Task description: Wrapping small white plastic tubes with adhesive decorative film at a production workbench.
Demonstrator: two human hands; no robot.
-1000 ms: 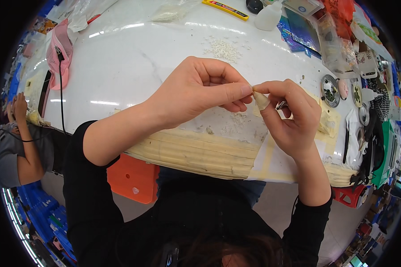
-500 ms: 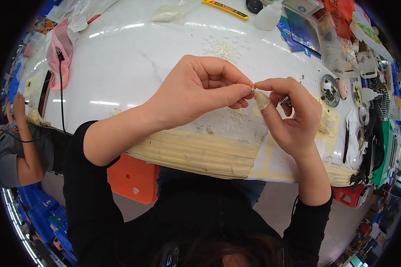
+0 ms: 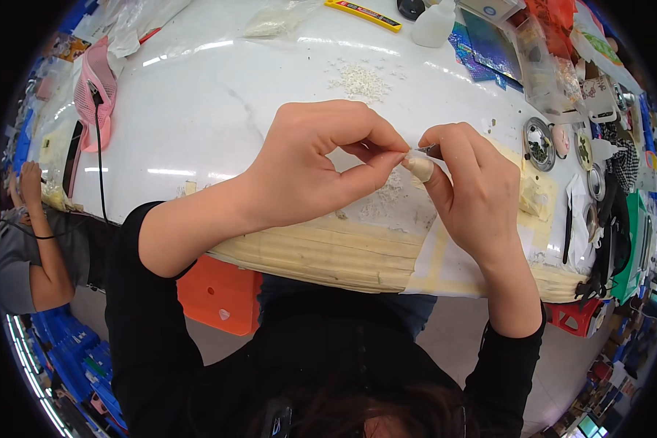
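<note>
Above the white table [image 3: 190, 102], my left hand [image 3: 321, 164] pinches thumb and forefinger together on something too small to make out. My right hand [image 3: 471, 190] meets it at the fingertips, its thumb wrapped in a pale cover [image 3: 420, 168]. Between the right thumb and fingers a small metal tool [image 3: 432, 151] shows only in part; its kind I cannot tell. White crumbs [image 3: 390, 193] lie on the table below the hands, and a larger heap of white bits [image 3: 361, 82] lies beyond them.
Yellow tape strips [image 3: 321, 252] cover the near edge. Round metal dishes [image 3: 539, 144] and a black strap-like bundle [image 3: 619, 233] are at right. A squeeze bottle [image 3: 434, 25] and a yellow cutter-like tool [image 3: 363, 14] are at the back. Another person's arm [image 3: 47, 244] is at left.
My right fingers have curled in, bringing the metal tool from beneath the palm up to the left fingertips. My left thumb and forefinger have straightened into a tighter pinch.
</note>
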